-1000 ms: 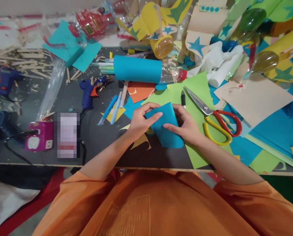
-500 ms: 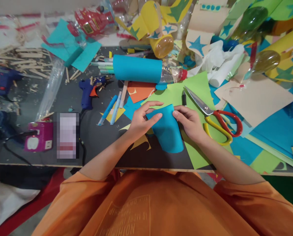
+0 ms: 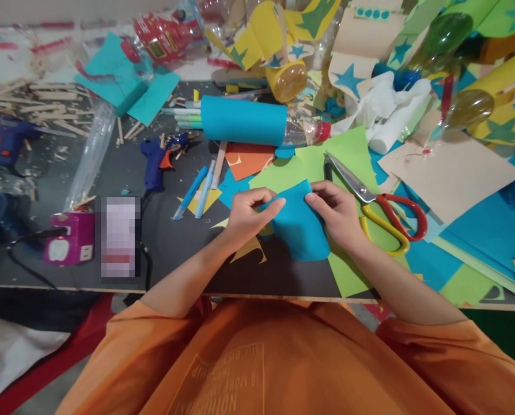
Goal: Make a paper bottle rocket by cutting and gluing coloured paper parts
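both hands, left (image 3: pixel 254 214) and right (image 3: pixel 337 212), pinching top edge of blue paper (image 3: pixel 303 225), curved, held above table (image 3: pixel 188 253). scissors (image 3: pixel 372 199) near right hand. pens (image 3: pixel 199 190) beyond left.

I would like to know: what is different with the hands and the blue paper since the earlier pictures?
The right hand moved its thumb from the face of the blue paper to its upper right edge; the paper shifted slightly rightward. The left hand keeps holding its upper left part. Scissors and glue gun stayed put.
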Demonstrator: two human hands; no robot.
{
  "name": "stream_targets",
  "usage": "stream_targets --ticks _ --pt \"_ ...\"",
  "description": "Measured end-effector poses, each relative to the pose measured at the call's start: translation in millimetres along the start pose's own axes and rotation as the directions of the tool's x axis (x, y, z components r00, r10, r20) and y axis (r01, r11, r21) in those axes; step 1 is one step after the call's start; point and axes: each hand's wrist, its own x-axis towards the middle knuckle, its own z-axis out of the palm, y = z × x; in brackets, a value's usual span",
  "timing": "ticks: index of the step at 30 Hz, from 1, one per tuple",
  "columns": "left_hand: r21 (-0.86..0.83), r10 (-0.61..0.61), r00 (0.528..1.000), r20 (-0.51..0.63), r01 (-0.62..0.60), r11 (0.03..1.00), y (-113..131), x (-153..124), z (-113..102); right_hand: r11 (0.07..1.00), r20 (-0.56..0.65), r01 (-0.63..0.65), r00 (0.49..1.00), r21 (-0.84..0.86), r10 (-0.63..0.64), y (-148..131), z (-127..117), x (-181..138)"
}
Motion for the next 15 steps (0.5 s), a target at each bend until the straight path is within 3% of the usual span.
stream_targets --ticks 5,11,15 --pt "0.010 0.058 0.998 -0.025 -0.058 0.998 1.3 -0.9 0.2 1.000 -0.011 -0.002 1.000 -0.010 0.002 2.5 -0.3 -0.6" --pt "-0.119 -0.130 0.987 0.097 0.141 0.983 3.7 3.8 -7.0 0.997 0.058 0.029 0.998 -0.072 -0.025 2.7 -2.0 -2.2" --pt "-0.165 -0.192 0.964 0.182 0.223 0.961 5.5 9.5 -12.6 0.993 0.146 0.061 0.988 -0.105 -0.046 0.9 -0.3 -4.1"
